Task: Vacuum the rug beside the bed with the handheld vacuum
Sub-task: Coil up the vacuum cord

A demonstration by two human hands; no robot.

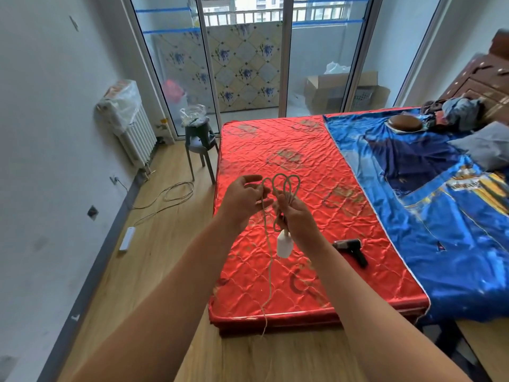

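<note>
Both hands are raised over the red quilted mattress. My right hand grips a bundle of looped pale charging cable, and a white plug adapter hangs below that fist. My left hand pinches the loose strand of the same cable, which trails down past the mattress's front edge to the floor. The dark handheld vacuum lies on the red mattress, to the right of and below my right hand. No rug is visible.
A blue bedspread covers the bed's right half, with clothes piled at its far end. A dark stool stands by the mattress's far left corner. On the wood floor lie a white power strip and a coiled wire. A radiator lines the left wall.
</note>
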